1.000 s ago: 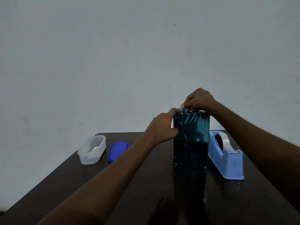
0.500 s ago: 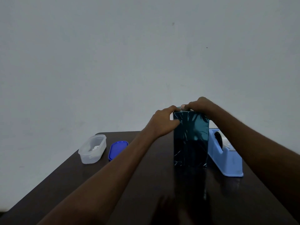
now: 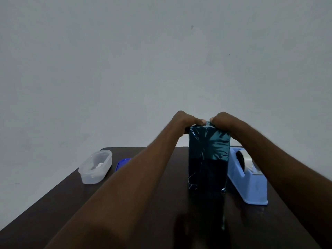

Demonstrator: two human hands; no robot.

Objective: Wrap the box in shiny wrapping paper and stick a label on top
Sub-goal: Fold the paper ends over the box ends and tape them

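A tall box (image 3: pixel 208 157) wrapped in shiny teal paper stands upright on the dark table (image 3: pixel 161 221). Both hands sit on its top end. My left hand (image 3: pixel 185 120) lies over the top left corner, its thumb pressing the paper down on top. My right hand (image 3: pixel 223 121) lies over the top right corner, thumb likewise pressing the folded paper. The two thumbs nearly meet at the middle of the top edge. The fingers reach over the far side and are hidden. No label is visible on the box.
A light blue tape dispenser (image 3: pixel 248 178) stands right beside the box on its right. To the left sit a clear plastic container (image 3: pixel 95 167) with small white pieces inside and its blue lid (image 3: pixel 121 163), partly hidden behind my left forearm. A plain wall stands behind.
My left hand has moved from the box's left side up onto its top. My right hand has lowered and settled over the top right corner. The box stays upright in place.
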